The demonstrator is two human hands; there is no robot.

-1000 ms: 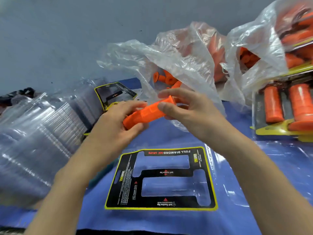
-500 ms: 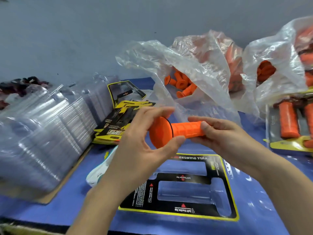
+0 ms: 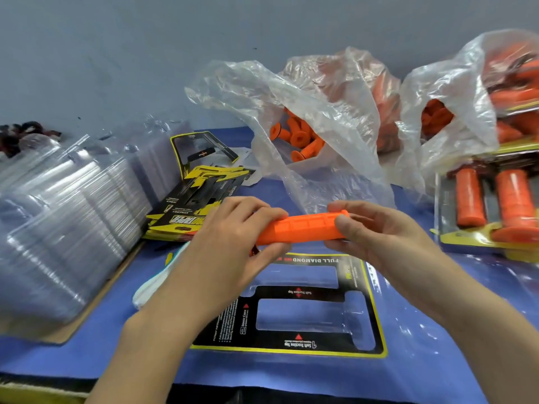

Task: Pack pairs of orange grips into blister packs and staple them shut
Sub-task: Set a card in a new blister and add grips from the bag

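In the middle of the frame I see both hands holding one orange ribbed rubber grip (image 3: 303,228) in the air, lying almost level, just above the flat blister pack with the black and yellow printed card (image 3: 297,293). The left hand (image 3: 233,246) has its fingers (image 3: 262,212) curled over the left end of the grip, with the thumb closing from below. The right hand (image 3: 379,237) pinches the right end between the thumb and the bent fingers (image 3: 347,224), so both hands are clamped on the same grip. The blister pack lies on the blue-covered table (image 3: 96,322) in the lower centre of the frame, and its two long pockets hold nothing. At the left of the frame stands a large stack of clear plastic blister shells (image 3: 58,214), and just right of it lies a pile of black and yellow paper cards (image 3: 198,205). Behind the hands, in the upper centre, a clear crumpled plastic bag (image 3: 335,118) is open and shows loose orange grips (image 3: 297,138) inside. A second clear plastic bag (image 3: 455,118) with more orange parts stands in the upper right. At the right edge lies a filled pack with two orange grips (image 3: 490,199) side by side. Something white and teal (image 3: 151,287) lies under the left wrist; I cannot tell what it is.
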